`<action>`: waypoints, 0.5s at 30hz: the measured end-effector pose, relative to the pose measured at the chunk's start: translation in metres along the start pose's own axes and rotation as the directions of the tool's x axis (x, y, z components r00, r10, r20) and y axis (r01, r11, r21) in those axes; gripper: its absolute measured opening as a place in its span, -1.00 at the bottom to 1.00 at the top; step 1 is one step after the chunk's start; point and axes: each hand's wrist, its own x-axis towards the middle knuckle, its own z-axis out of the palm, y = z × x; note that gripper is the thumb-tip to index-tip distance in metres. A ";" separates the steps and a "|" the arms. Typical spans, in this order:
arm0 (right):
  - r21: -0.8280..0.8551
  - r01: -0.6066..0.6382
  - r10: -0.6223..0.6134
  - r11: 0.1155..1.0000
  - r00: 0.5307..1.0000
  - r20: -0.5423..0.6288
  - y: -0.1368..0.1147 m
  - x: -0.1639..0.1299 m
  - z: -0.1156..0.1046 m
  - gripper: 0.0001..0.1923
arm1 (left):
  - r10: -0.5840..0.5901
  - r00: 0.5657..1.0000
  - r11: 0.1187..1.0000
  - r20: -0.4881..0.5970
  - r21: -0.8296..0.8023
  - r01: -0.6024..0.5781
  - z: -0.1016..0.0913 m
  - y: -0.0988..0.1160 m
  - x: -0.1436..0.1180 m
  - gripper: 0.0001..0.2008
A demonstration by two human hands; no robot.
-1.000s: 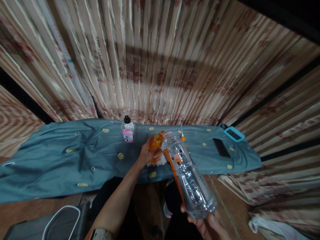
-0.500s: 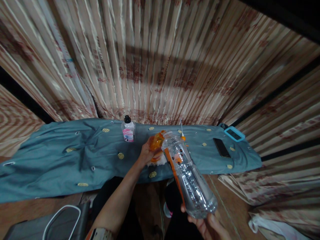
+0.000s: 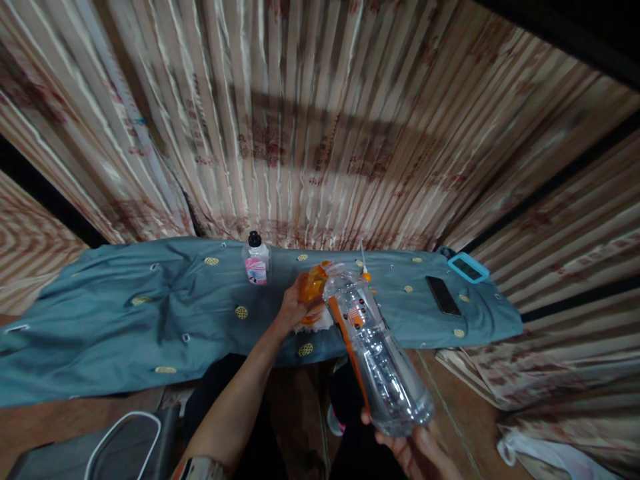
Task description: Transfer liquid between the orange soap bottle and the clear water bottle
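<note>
My right hand (image 3: 413, 453) is closed around the base of a large clear plastic bottle (image 3: 385, 367) with an orange-edged label. The bottle is tilted, its neck pointing away from me toward the upper left. My left hand (image 3: 294, 303) is wrapped around a see-through orange bottle (image 3: 314, 283) that stands over a white tissue (image 3: 325, 321). The clear bottle's neck meets the orange bottle's top; whether liquid passes between them I cannot tell. Just behind the neck lies a thin white spray tube with an orange cap (image 3: 367, 275).
A blue-green cloth (image 3: 200, 340) covers the low surface. On it stand a black-capped bottle with a pink label (image 3: 257, 267), a black phone (image 3: 443, 296) and a blue-framed device (image 3: 469, 268). Striped curtains (image 3: 300, 133) hang close behind. A dark grey case (image 3: 60, 453) sits at lower left.
</note>
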 end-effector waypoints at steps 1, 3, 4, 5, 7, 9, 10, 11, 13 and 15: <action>0.003 0.006 -0.006 1.000 1.000 0.018 0.000 0.001 -0.001 -0.65 | 0.006 1.000 1.000 0.001 0.004 -0.006 0.000 0.000 0.000 -0.43; 0.008 0.013 -0.013 1.000 0.998 0.061 0.001 0.002 -0.005 -0.66 | 0.015 1.000 1.000 -0.002 0.005 -0.015 0.000 0.000 0.000 -0.44; 0.008 0.012 -0.013 1.000 0.997 0.082 0.002 0.002 -0.008 -0.67 | 0.019 1.000 1.000 0.000 0.003 -0.019 0.000 -0.001 0.000 -0.44; 0.006 0.010 -0.011 1.000 0.995 0.099 0.002 0.002 -0.010 -0.68 | 0.023 1.000 1.000 0.003 -0.002 -0.023 0.000 -0.001 0.000 -0.44; 0.000 0.007 -0.006 1.000 0.993 0.116 0.003 0.003 -0.014 -0.70 | 0.031 0.999 0.999 0.013 -0.014 -0.030 0.000 -0.001 0.000 -0.43; -0.009 0.005 -0.004 1.000 0.993 0.118 0.003 0.002 -0.016 -0.71 | 0.023 1.000 1.000 0.012 0.000 -0.023 0.000 0.001 0.000 -0.44; -0.010 0.003 -0.002 1.000 0.994 0.108 0.003 0.002 -0.017 -0.71 | 0.017 1.000 1.000 0.009 0.016 -0.017 0.000 0.001 -0.001 -0.44; -0.013 0.003 -0.001 1.000 0.995 0.096 0.003 0.002 -0.016 -0.70 | 0.014 1.000 0.999 0.005 0.033 -0.014 -0.001 0.002 -0.001 -0.45; -0.019 -0.002 0.003 1.000 0.997 0.075 0.003 0.001 -0.013 -0.70 | 0.016 1.000 0.998 -0.001 0.059 -0.016 -0.001 0.003 0.000 -0.46; -0.012 0.010 -0.010 1.000 0.999 0.033 0.003 0.000 -0.009 -0.72 | 0.021 1.000 0.998 -0.003 0.062 -0.021 -0.001 0.003 0.000 -0.46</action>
